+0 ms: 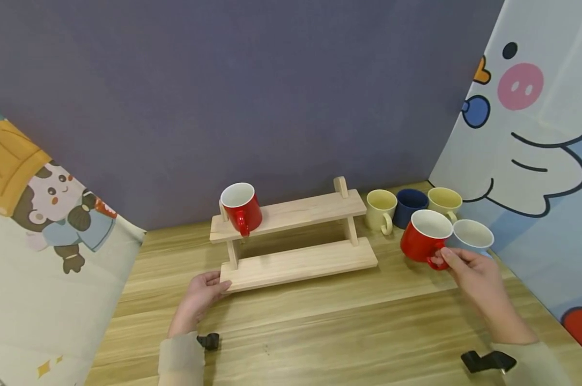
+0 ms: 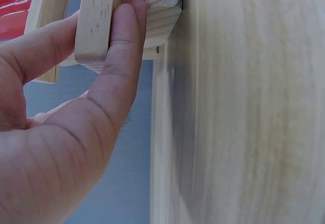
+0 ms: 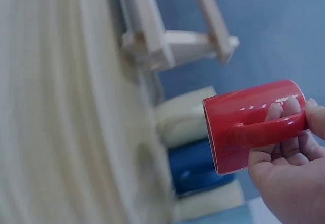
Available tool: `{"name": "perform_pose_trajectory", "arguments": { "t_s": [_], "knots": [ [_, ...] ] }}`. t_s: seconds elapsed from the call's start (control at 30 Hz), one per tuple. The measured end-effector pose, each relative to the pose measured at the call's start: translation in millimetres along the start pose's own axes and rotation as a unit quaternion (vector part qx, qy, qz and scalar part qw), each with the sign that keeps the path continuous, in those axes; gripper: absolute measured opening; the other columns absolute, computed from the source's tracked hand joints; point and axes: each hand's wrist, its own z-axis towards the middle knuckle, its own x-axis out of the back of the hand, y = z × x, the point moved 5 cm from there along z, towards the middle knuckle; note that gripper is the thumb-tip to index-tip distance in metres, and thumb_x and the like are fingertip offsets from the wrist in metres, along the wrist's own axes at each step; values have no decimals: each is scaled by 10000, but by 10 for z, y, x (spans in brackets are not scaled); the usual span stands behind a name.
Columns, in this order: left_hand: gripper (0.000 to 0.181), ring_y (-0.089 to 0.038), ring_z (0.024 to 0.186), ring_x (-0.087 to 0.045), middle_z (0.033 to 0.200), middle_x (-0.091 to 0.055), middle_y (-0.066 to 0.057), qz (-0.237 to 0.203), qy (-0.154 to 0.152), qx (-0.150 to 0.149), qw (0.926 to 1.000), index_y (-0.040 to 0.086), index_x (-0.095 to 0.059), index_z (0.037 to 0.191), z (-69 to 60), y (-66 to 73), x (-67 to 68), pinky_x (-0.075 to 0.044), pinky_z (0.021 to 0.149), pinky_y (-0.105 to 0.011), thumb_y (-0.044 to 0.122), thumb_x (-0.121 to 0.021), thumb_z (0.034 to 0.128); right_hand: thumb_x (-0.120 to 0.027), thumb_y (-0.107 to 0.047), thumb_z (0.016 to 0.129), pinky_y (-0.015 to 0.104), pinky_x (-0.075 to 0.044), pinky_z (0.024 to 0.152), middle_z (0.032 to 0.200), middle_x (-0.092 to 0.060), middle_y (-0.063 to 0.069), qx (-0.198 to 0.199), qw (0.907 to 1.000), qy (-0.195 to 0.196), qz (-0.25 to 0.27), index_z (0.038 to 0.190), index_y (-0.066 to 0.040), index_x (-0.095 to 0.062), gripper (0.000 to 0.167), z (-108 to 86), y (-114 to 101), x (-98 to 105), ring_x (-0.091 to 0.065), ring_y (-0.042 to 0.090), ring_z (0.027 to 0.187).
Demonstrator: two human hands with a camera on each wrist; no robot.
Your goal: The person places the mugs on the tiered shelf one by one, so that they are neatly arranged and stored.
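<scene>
A two-tier wooden rack (image 1: 300,262) stands against the back wall. My left hand (image 1: 201,297) grips the left end of its lower board, thumb on the front side; the left wrist view shows fingers against the board end (image 2: 94,26). On the left of the upper shelf sits a red mug (image 1: 246,212), white inside, handle facing front. By its handle, my right hand (image 1: 479,273) holds another red mug (image 1: 418,244), upright. In the right wrist view this mug (image 3: 228,127) is off the table, with fingers through and around the handle.
Right of the rack are a cream mug (image 1: 375,217), a dark blue mug (image 1: 406,212), a yellow mug (image 1: 447,198) and a light blue mug (image 1: 486,241), partly hidden by the held mug and hand. Printed cloth walls flank the wooden table (image 1: 319,338).
</scene>
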Motion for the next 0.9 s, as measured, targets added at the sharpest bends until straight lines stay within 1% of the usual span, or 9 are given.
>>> {"name": "perform_pose_trajectory", "arguments": {
  "t_s": [0.07, 0.13, 0.27, 0.47, 0.6, 0.7, 0.83, 0.9],
  "knots": [
    [540, -221, 955, -668, 1143, -642, -236, 24, -23, -30, 10000, -229, -397, 1398, -2, 5, 1, -586, 818, -325, 6, -658, 988, -612, -60, 1029, 205, -536, 855, 905, -741, 92, 123, 9991, -114, 398, 1072, 127, -699, 211, -7, -97, -77, -732, 155, 896],
    [529, -220, 956, -670, 1139, -650, -223, 36, -8, -10, 10000, -214, -414, 1399, -2, 3, 8, -585, 820, -325, 9, -661, 987, -609, -35, 1025, 225, -537, 869, 907, -736, 101, 224, 9978, -161, 597, 1074, 144, -691, 203, -17, -196, -148, -732, 172, 902],
    [509, -224, 975, -670, 1151, -657, -214, 52, 1, 7, 10000, -195, -432, 1401, 1, 1, 21, -582, 830, -330, 8, -656, 991, -619, -29, 1019, 230, -542, 867, 897, -734, 102, 279, 9977, -145, 593, 1071, 135, -699, 190, -19, -375, -282, -732, 179, 895],
    [500, -234, 975, -669, 1156, -654, -221, -4, -39, -24, 10000, -200, -425, 1400, 3, 8, 19, -583, 837, -336, -5, -643, 995, -657, -82, 1009, 193, -546, 837, 887, -734, 76, 162, 9998, -71, 135, 1070, 92, -713, 192, 36, -544, -506, -723, 146, 870],
    [514, -247, 989, -668, 1172, -646, -231, -31, -54, -36, 10000, -203, -412, 1408, -4, 7, 17, -581, 851, -349, 0, -644, 997, -662, -99, 1010, 184, -542, 839, 882, -735, 73, 179, 9997, -72, -133, 1085, 143, -677, 254, 97, -611, -676, -721, 141, 859],
    [526, -252, 997, -666, 1185, -640, -235, -25, -48, -34, 10000, -203, -402, 1414, -11, 6, 16, -580, 856, -354, 5, -646, 997, -644, -121, 1025, 180, -544, 833, 884, -741, 65, 245, 9978, -83, -616, 1105, 176, -651, 307, 134, -658, -815, -717, 130, 857],
    [523, -245, 981, -668, 1175, -643, -227, 2, -33, -26, 10000, -199, -407, 1414, -13, 2, 10, -582, 844, -351, 9, -646, 999, -620, -202, 1047, 169, -540, 823, 914, -747, 73, 216, 9905, -100, -1353, 1122, 139, -671, 353, 178, -702, -997, -701, 112, 874],
    [515, -241, 973, -671, 1165, -648, -221, 1, -26, -31, 10000, -197, -412, 1412, -9, 3, 9, -581, 844, -355, 10, -643, 1000, -619, -230, 1048, 173, -538, 835, 937, -746, 99, 154, 9900, -151, -1392, 1131, 123, -677, 367, 206, -717, -1092, -692, 123, 893]
  ]
}}
